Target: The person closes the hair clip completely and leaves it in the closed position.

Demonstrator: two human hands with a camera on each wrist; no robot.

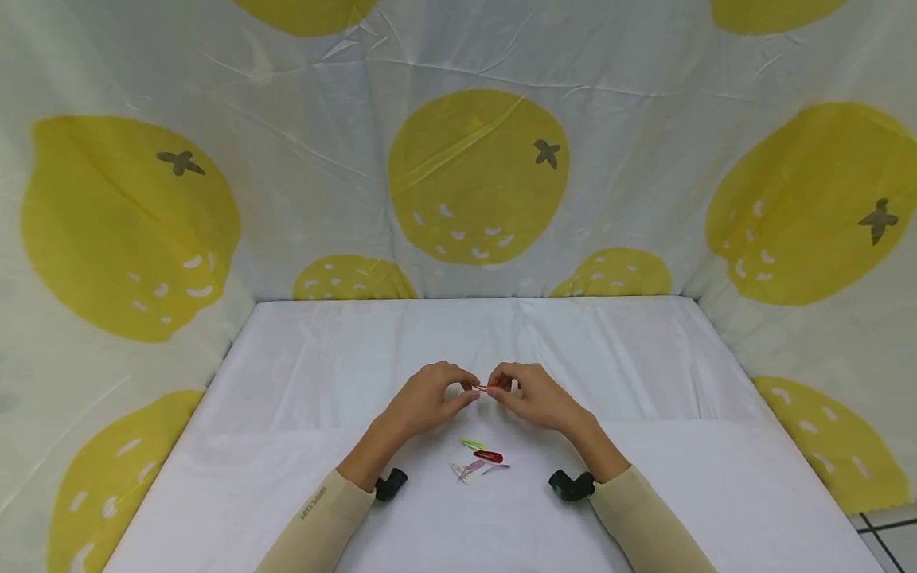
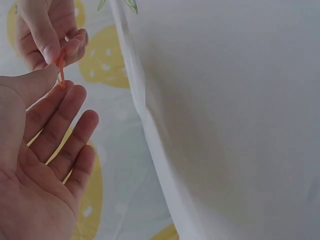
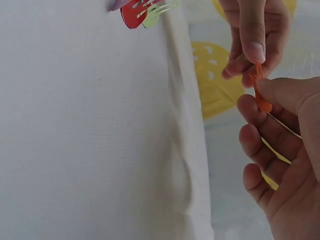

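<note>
An orange snap hair clip (image 3: 261, 100) is held between both hands above the white tabletop. My left hand (image 1: 430, 395) pinches one end of it with thumb and forefinger. At the other end, my right hand (image 1: 539, 395) grips the clip between thumb and fingertips. In the right wrist view its two arms stand slightly apart. Below the hands, a red hair clip (image 1: 489, 457) lies on the cloth beside a light green clip (image 1: 473, 444), a purple clip (image 1: 474, 465) and other pale clips in a small pile.
A white cloth (image 1: 286, 477) covers the table. Lemon-printed curtains (image 1: 308, 183) rise behind it and on both sides. Dark curved wrist mounts (image 1: 571, 485) show at the sleeves. Grey floor tiles (image 1: 891, 541) appear at the lower right.
</note>
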